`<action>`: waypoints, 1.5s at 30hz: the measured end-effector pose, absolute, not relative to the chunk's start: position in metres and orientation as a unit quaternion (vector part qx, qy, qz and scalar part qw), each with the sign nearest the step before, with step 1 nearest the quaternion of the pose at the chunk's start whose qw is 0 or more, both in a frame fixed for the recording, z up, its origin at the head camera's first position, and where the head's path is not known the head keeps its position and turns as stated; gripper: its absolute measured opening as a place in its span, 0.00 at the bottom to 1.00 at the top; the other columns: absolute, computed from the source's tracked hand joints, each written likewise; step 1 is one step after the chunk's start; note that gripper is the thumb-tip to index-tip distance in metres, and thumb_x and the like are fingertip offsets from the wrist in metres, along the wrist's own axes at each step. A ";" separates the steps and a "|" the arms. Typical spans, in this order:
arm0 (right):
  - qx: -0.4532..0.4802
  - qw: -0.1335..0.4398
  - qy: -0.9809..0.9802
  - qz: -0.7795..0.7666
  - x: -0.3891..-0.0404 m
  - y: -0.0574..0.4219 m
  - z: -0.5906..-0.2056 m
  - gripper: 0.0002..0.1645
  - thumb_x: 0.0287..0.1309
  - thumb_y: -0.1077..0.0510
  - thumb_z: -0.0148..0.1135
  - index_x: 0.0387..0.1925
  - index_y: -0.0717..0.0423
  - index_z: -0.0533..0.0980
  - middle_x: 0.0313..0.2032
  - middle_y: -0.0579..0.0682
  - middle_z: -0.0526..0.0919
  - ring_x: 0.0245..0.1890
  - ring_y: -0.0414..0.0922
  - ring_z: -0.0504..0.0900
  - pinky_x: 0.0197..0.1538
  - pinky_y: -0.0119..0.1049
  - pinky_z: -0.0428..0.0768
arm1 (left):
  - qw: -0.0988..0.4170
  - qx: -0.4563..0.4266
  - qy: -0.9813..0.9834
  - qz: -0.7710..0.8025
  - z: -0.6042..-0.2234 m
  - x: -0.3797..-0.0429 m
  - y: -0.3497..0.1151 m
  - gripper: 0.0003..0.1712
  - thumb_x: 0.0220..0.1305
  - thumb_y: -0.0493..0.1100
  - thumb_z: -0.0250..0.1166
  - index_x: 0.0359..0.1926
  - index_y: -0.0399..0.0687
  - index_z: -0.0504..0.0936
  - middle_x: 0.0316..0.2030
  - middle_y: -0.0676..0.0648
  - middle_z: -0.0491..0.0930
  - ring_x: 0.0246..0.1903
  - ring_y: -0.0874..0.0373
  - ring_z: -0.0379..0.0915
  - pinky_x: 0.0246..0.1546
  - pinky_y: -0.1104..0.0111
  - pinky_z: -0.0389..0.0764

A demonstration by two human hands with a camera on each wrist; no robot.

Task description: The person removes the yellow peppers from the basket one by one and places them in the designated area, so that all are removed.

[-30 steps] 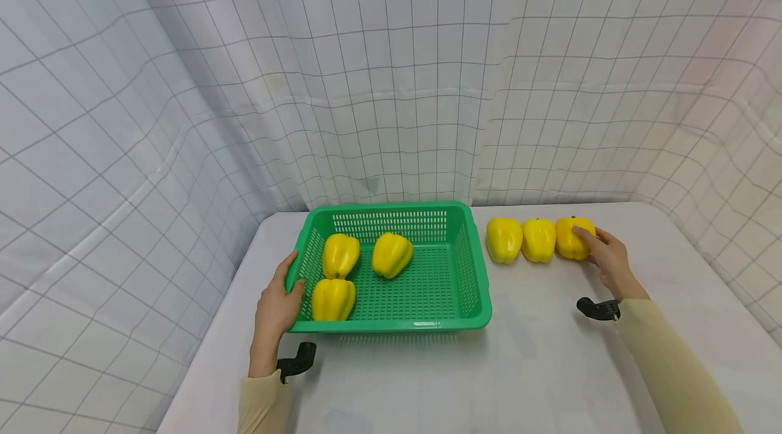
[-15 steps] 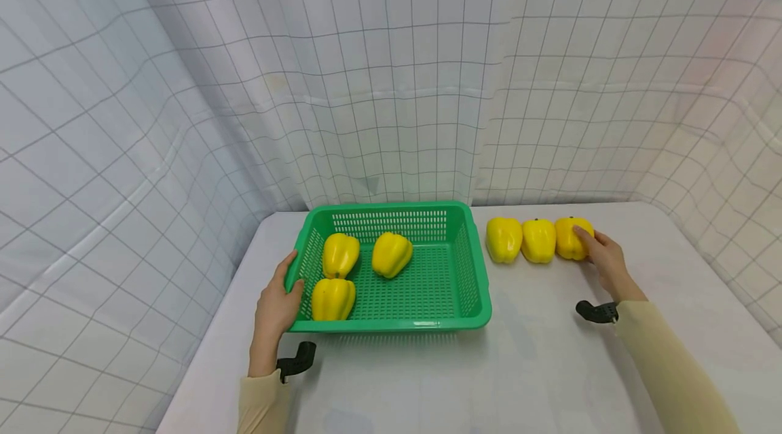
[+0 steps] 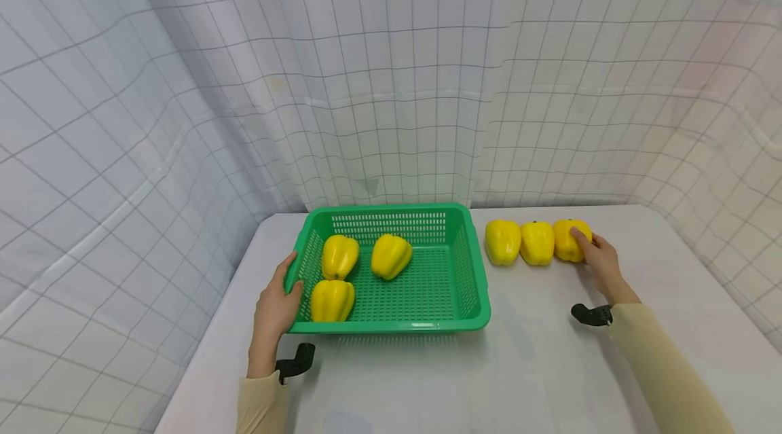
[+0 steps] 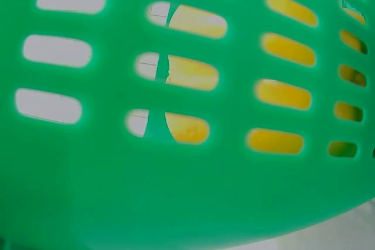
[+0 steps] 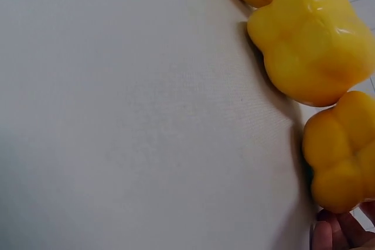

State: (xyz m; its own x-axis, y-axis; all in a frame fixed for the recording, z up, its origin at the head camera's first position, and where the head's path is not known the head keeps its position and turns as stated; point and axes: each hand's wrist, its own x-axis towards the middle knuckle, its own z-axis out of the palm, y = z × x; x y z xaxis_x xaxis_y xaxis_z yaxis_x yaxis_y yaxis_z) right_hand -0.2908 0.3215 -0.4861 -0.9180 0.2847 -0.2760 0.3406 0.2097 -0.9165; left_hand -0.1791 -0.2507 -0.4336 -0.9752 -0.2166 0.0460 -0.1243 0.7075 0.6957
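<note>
At the left end of a green plastic basket (image 3: 391, 327), my left hand (image 3: 277, 305) grips the rim, thumb on the inner side. Three yellow bell peppers lie in the basket: one at the back left (image 3: 339, 256), one at the front left (image 3: 332, 300) and one near the middle (image 3: 391, 256). To the right, three more form a row on the table. My right hand (image 3: 601, 264) holds the rightmost bell pepper (image 3: 568, 241) from its right side. Beside it are the middle bell pepper (image 3: 537, 244) and the left one (image 3: 504, 242). The basket's slotted wall (image 4: 117, 185) fills the left wrist view.
A white table (image 3: 427, 386) carries everything. Behind it and at both sides hang white curtains (image 3: 403, 81) with a grid pattern. Each wrist wears a black camera mount, one on the left (image 3: 296, 360) and one on the right (image 3: 591, 315).
My right hand has shifted slightly left together with the rightmost bell pepper, close against the row. The left hand, the basket and the peppers in it stay as they were.
</note>
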 end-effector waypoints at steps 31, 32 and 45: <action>0.109 -0.332 0.779 -0.521 -0.284 0.249 -0.453 0.18 0.62 0.59 0.55 0.50 0.67 0.75 0.52 0.61 0.66 0.50 0.53 0.62 0.50 0.40 0.58 | 0.068 0.089 -0.920 -0.375 -0.436 -0.180 -0.252 0.33 0.71 0.43 0.51 0.74 0.55 0.53 0.58 0.29 0.69 0.25 0.48 0.68 0.23 0.62 0.65; 0.101 -0.336 0.777 -0.523 -0.284 0.244 -0.450 0.17 0.62 0.60 0.55 0.49 0.67 0.75 0.51 0.61 0.67 0.48 0.52 0.63 0.48 0.38 0.59 | 0.068 0.088 -0.921 -0.374 -0.436 -0.180 -0.252 0.33 0.71 0.43 0.51 0.74 0.55 0.54 0.58 0.29 0.68 0.26 0.48 0.69 0.23 0.62 0.66; -0.034 -0.321 0.767 -0.555 -0.272 0.182 -0.418 0.12 0.62 0.63 0.57 0.45 0.65 0.77 0.46 0.55 0.73 0.44 0.47 0.71 0.41 0.31 0.66 | 0.065 0.090 -0.921 -0.374 -0.435 -0.180 -0.252 0.33 0.71 0.43 0.51 0.74 0.55 0.53 0.57 0.29 0.69 0.26 0.47 0.69 0.23 0.62 0.66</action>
